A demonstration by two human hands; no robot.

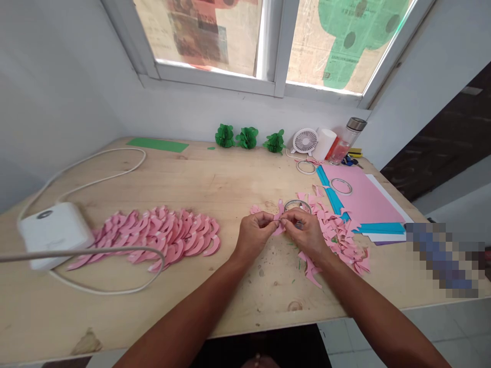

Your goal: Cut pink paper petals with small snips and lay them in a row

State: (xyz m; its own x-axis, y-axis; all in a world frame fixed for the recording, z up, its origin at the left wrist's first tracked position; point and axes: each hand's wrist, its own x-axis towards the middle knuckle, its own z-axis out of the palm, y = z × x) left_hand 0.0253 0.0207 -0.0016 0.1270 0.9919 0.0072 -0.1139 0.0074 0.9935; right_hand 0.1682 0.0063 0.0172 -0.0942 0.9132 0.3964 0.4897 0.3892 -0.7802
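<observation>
My left hand [256, 232] and my right hand [305, 232] meet over the wooden table [215, 189], fingers pinched together on one small pink paper piece [279, 219]. A roll of clear tape [297, 206] lies just behind my fingers. Loose pink paper cut-outs [341, 235] are scattered to the right of my right hand. A large spread of curved pink paper pieces [164, 237] lies in rows to the left of my left hand.
A white power adapter [56, 232] with its cable [95, 179] sits at the left. Pink [358, 197], blue and white sheets lie at the right with tape rolls [340, 186]. Three green paper balls [247, 137], a small fan [305, 141], a bottle [347, 140] and green paper [157, 144] stand at the back.
</observation>
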